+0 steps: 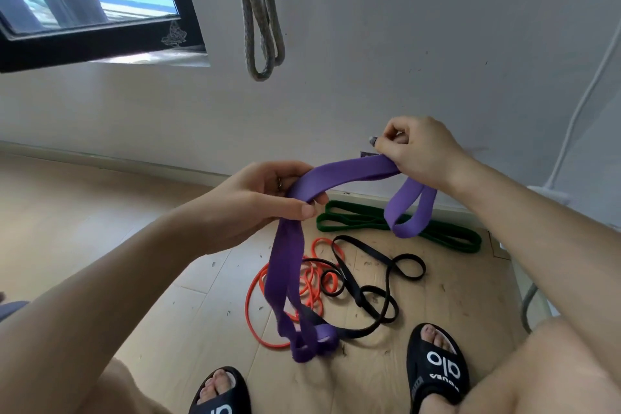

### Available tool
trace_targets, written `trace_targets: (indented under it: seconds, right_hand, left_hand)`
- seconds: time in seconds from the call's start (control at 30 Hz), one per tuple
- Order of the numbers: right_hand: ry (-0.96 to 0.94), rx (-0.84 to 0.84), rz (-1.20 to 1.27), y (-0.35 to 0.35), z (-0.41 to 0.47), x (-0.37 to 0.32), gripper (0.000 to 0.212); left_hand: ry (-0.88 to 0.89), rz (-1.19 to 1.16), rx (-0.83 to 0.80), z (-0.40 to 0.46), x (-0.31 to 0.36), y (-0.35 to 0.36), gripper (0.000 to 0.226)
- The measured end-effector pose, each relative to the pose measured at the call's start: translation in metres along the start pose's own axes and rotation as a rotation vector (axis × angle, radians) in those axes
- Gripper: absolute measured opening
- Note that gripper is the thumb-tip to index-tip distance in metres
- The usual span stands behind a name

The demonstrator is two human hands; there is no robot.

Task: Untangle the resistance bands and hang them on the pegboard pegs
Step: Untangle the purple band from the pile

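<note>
— While it spans both hands above the floor, where is the purple band held?
— Left hand grips one end, fingers curled round it; right hand pinches the other. Loops hang from each.
— Around it?
— Below it: orange band and black band, tangled. Behind it, green band by the wall. Above it, grey band hanging.

The purple band at centre frame looks like smooth, matt rubber. The orange band and black band lower down have the same dull rubbery look, and the green band too. The floor is pale wood-look boards, lightly scuffed. The grey rope at the top looks woven and rough. The wall is matt paint, flecked with marks.
</note>
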State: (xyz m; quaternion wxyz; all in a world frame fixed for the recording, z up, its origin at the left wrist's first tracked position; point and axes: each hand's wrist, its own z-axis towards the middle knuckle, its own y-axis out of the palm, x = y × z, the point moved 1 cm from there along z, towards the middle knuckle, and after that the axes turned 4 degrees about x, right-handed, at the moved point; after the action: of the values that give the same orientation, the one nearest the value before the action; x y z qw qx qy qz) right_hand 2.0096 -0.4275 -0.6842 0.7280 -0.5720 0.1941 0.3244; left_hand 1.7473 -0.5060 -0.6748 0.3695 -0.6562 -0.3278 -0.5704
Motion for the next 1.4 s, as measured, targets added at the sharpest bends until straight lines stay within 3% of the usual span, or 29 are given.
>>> trace_targets:
  seconds: [0.23,0.33,0.5,0.6,0.73,0.87,1.0,1.27,1.4]
  right_hand:
    - [-0.080,-0.104,-0.023,0.009,0.000,0.002,0.040]
    - [-0.029,-0.194,-0.002,0.012,-0.004,0.002,0.043]
    - [0.195,-0.358,0.583,0.026,-0.011,-0.019,0.046]
    - [0.146,-0.476,0.643,0.036,-0.020,-0.044,0.056]
    - [-0.058,-0.309,0.375,0.047,-0.030,-0.065,0.049]
    - [-0.155,-0.218,0.294,0.044,-0.025,-0.070,0.031]
    - [-0.156,-0.161,0.329,0.038,-0.022,-0.075,0.024]
    - [-0.121,0.006,0.391,0.017,-0.017,-0.072,0.030]
    - [-0.038,0.085,0.430,0.005,-0.010,-0.059,0.032]
  left_hand:
    - [-0.019,0.119,0.065,-0.001,-0.003,-0.001,0.035]
    - [-0.008,0.091,0.040,0.000,-0.005,0.003,0.034]
    - [-0.014,-0.006,0.010,0.001,-0.002,0.002,0.033]
    - [-0.017,-0.039,0.013,0.003,-0.003,0.004,0.038]
    - [-0.014,-0.044,0.031,0.005,-0.006,0.005,0.040]
    - [0.016,0.012,0.096,0.004,-0.010,0.010,0.048]
    - [0.008,0.095,0.132,0.004,-0.014,0.007,0.039]
    - [0.003,0.391,0.113,0.001,-0.018,0.004,0.047]
    - [0.039,0.342,0.067,0.003,-0.015,0.009,0.018]
